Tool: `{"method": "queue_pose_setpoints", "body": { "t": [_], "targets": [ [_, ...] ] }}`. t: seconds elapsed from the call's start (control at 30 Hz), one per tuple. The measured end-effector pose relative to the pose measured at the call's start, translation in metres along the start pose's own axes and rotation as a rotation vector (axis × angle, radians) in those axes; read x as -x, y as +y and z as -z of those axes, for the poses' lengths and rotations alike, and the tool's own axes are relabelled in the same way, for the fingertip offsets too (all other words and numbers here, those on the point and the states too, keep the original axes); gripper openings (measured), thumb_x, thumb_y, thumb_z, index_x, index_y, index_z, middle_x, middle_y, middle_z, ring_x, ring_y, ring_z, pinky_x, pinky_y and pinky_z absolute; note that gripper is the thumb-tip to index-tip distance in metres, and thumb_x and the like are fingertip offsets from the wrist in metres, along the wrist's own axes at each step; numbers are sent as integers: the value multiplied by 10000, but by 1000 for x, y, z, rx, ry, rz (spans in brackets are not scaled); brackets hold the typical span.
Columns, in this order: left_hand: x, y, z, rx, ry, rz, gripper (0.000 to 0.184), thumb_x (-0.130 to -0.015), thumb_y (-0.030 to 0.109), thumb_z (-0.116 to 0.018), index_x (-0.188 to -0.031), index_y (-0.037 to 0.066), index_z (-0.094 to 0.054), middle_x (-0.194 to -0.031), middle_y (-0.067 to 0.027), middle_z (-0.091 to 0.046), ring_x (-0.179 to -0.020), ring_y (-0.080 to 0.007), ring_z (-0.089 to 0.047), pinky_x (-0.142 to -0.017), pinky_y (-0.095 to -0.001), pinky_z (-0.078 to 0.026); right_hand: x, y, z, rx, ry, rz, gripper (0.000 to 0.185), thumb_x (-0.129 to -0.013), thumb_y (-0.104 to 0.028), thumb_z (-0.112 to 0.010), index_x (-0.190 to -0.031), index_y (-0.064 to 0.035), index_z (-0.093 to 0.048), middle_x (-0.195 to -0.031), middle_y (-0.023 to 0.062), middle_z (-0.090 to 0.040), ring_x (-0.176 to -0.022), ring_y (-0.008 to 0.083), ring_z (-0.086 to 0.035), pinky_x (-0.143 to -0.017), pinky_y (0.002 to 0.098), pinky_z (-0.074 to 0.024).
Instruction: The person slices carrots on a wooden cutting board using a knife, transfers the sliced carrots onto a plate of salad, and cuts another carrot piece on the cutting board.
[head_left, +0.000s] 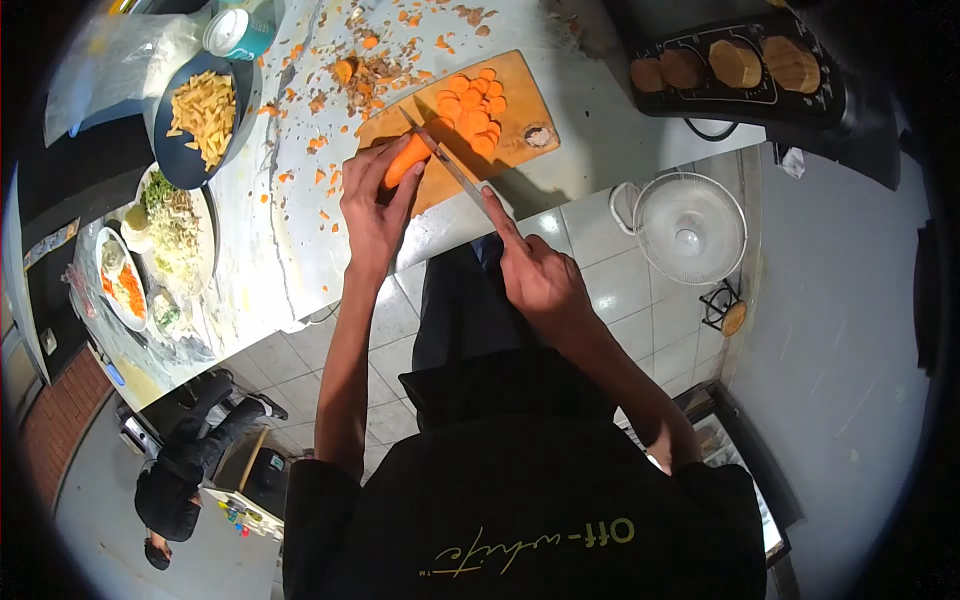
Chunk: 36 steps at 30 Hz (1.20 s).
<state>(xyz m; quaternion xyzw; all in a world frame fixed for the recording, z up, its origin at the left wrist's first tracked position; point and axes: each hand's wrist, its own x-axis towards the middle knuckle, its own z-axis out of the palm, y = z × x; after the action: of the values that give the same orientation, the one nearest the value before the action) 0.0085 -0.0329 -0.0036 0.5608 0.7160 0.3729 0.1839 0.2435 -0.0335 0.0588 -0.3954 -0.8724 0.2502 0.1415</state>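
My left hand (372, 205) is closed round a thick peeled carrot (406, 163) on the wooden cutting board (520, 95). In my right hand (543, 280) is a knife (458, 174), its handle mostly hidden in the grip and the index finger stretched along it. The blade lies across the carrot's far end, touching it or just over it. Beside the blade, on the board, is a group of round carrot slices (470, 108). Carrot peelings (365, 85) are scattered on the counter past the board's left side.
To the left stand a dark plate of pale cut sticks (203, 118), a large plate of chopped vegetables (175, 230) and a small oval dish (123, 280). A black appliance (740, 70) is at the right. Below it are a colander (690, 228) and a small stool (733, 318). Another person (170, 490) is at lower left.
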Motion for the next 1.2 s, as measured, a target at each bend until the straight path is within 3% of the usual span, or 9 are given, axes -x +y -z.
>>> {"method": "queue_pose_setpoints", "body": {
  "t": [0.07,0.4,0.47,0.67,0.9,0.97,1.0,1.07,1.2],
  "targets": [
    [1,1,0,24,6,1,340,-926,146,-789,-1250,49,-748,-1192,-145,-717,-1098,-282,-649,-990,-391,-513,-1,1,-3,103,57,52,538,-880,80,-571,-1417,105,-542,-1497,142,-596,-564,207,-514,-605,315,-551],
    [6,-1,-10,118,21,15,390,-932,97,-775,-1310,43,-697,-1228,-144,-714,-1112,-311,-671,-955,-397,-537,-1,0,-11,21,-68,-18,571,-870,79,-583,-1437,101,-518,-1562,56,-551,-584,152,-492,-593,256,-532],
    [5,6,-13,272,70,151,441,-943,101,-761,-1370,56,-661,-1255,-159,-704,-1097,-309,-655,-961,-400,-528,-3,-3,-18,186,121,62,652,-873,67,-615,-1515,-1,-524,-1195,83,-729,-506,180,-380,-503,316,-490],
    [3,2,-1,-24,-87,-32,516,-977,124,-737,-1471,84,-591,-1145,-157,-683,-1030,-269,-636,-915,-386,-525,-2,-1,-18,44,22,-12,629,-861,65,-626,-1483,35,-539,-1335,25,-693,-532,154,-414,-501,276,-480],
    [-2,7,1,27,-76,-27,465,-981,114,-716,-1437,94,-629,-1098,-152,-653,-1010,-306,-594,-950,-410,-494,-6,-8,-12,254,17,-3,656,-874,68,-618,-1517,-43,-542,-1372,152,-663,-541,167,-466,-525,270,-505],
    [-3,7,2,46,-95,-14,461,-982,120,-716,-1435,92,-632,-1126,-162,-668,-1027,-306,-597,-961,-413,-497,-10,-8,-13,83,127,-13,661,-868,69,-622,-1517,-37,-545,-1100,144,-705,-539,153,-441,-520,278,-494],
    [-4,7,2,47,-101,-19,461,-982,120,-716,-1435,92,-632,-1126,-162,-668,-1027,-306,-597,-961,-413,-497,-7,-7,-14,83,131,-20,661,-868,69,-622,-1517,-37,-545,-1100,144,-705,-539,153,-441,-520,278,-494],
    [-4,7,1,13,-86,-55,463,-985,121,-711,-1439,86,-628,-1164,-165,-681,-1040,-305,-601,-964,-416,-501,-1,-5,-19,168,83,-25,670,-866,66,-626,-1520,-60,-554,-781,65,-562,-532,146,-415,-525,293,-484],
    [-5,9,4,1,-117,-27,463,-990,121,-704,-1445,86,-624,-1172,-160,-685,-1035,-303,-600,-962,-417,-501,-4,0,-14,172,92,-7,690,-869,57,-637,-1536,-97,-548,-636,26,-336,-522,150,-406,-529,302,-478]
  ]
}}
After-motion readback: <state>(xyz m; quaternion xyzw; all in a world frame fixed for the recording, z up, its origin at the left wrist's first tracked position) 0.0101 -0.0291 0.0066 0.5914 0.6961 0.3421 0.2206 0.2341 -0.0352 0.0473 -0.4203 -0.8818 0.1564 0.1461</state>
